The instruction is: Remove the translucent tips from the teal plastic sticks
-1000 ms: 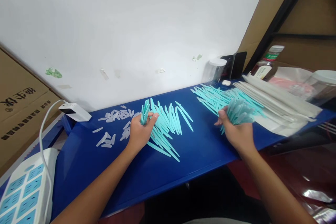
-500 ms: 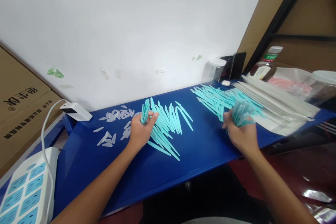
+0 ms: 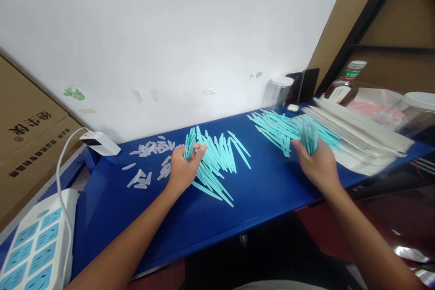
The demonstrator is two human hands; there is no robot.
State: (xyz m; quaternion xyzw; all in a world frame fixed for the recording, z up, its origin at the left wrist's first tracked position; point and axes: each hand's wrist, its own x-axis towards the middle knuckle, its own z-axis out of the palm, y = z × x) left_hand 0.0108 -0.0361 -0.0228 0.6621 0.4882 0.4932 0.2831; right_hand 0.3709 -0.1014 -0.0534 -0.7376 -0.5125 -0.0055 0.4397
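My left hand (image 3: pixel 184 167) is closed round a small upright bunch of slim turquoise sticks (image 3: pixel 189 145) that look like eyebrow razors. Beside it, a loose pile of the same razors (image 3: pixel 219 154) lies spread on the blue table (image 3: pixel 265 190). To the right, my right hand (image 3: pixel 320 165) grips a thicker bundle of razors (image 3: pixel 308 136) with pale, translucent upper ends, slightly blurred. Behind that hand is another pile of turquoise razors (image 3: pixel 275 129). Small translucent caps (image 3: pixel 151 148) are scattered left of my left hand.
A stack of pale flat packets (image 3: pixel 353 133) covers the table's right end, near a bottle (image 3: pixel 341 84) and a lidded jar (image 3: pixel 280 93). On the left are a power strip (image 3: pixel 41 240), a white plug-in device (image 3: pixel 100 143) and a cardboard box (image 3: pixel 30 140). A white wall (image 3: pixel 190 45) rises behind.
My right hand has turned, so its bundle now stands more upright, and it has shifted slightly right. My left hand keeps its bunch in nearly the same place.
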